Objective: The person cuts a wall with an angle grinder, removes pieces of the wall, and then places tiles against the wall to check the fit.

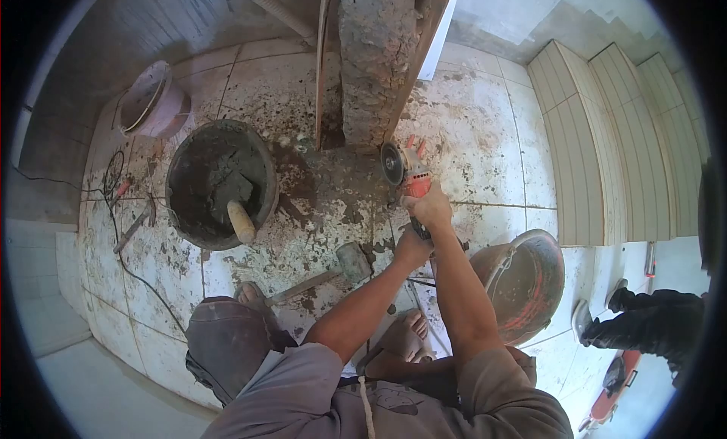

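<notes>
A red and grey angle grinder [417,185] is held in both my hands, its cutting disc [392,163] facing left. My right hand [430,206] is wrapped round the body just behind the head. Further back, my left hand [413,247] closes on the rear end of the tool, partly hiding it. The disc is right by the foot of a wooden board [415,76], which flanks a rough mortar-covered column [375,64]. Below my left forearm lies a mallet [354,262] on the splattered tile floor [485,159].
At left stands a black tub [266,155] of wet mortar with a wooden-handled trowel [241,221], beside a pail [173,110], a hammer [135,227] and a cord [144,278]. A dirty bucket [551,269] is by my right arm. Tiled steps [583,151] and another person's legs [644,322] are at right.
</notes>
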A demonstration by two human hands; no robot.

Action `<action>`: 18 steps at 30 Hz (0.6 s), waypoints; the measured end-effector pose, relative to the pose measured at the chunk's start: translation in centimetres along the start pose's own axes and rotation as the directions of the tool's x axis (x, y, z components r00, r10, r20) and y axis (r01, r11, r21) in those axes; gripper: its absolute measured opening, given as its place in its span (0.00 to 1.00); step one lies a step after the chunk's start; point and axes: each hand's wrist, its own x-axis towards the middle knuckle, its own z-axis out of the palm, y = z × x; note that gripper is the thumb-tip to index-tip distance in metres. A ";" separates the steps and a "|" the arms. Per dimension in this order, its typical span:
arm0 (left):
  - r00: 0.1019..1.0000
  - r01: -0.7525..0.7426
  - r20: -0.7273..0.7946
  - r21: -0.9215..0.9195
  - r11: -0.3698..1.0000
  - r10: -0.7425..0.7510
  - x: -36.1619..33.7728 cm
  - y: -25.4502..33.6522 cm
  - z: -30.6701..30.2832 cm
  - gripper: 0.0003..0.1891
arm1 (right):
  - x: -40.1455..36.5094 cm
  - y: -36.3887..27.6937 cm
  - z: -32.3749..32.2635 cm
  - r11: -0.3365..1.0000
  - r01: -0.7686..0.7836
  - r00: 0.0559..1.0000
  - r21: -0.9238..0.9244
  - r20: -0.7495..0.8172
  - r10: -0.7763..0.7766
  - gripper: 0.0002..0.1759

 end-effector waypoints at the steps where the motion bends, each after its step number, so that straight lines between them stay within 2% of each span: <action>1: 0.999 -0.039 0.029 0.009 0.999 0.038 0.3 -0.4 0.2 0.32 | 0.1 0.0 0.0 1.000 -0.004 1.000 -0.002 -0.014 0.004 0.44; 2: 0.999 -0.040 0.030 0.007 0.999 0.040 0.5 -0.8 0.6 0.32 | 0.3 -0.1 0.0 1.000 -0.006 1.000 -0.003 -0.029 0.006 0.44; 4: 0.987 -0.049 -0.151 0.063 0.997 0.058 0.5 -0.9 1.2 0.34 | 0.2 -0.4 -0.5 1.000 0.002 0.999 0.007 -0.035 -0.002 0.44; 11: 0.987 -0.067 -0.135 0.115 0.991 0.082 0.5 -0.1 0.4 0.34 | 0.1 -1.0 -0.7 0.999 0.009 0.999 0.037 -0.040 -0.008 0.44; 14: 0.990 -0.038 -0.138 0.040 0.998 0.043 -0.2 0.2 0.2 0.30 | 0.1 -0.3 0.0 0.999 0.019 0.999 0.040 -0.044 -0.017 0.43; 16: 0.987 -0.120 -0.110 0.001 0.993 0.119 0.2 -0.7 0.5 0.26 | 0.0 -0.3 0.0 1.000 0.015 0.999 0.018 -0.033 -0.014 0.43; 18: 0.990 -0.112 -0.090 0.018 0.994 0.113 0.3 -0.9 0.5 0.26 | 0.0 -0.2 0.1 1.000 0.006 1.000 -0.008 -0.018 -0.006 0.43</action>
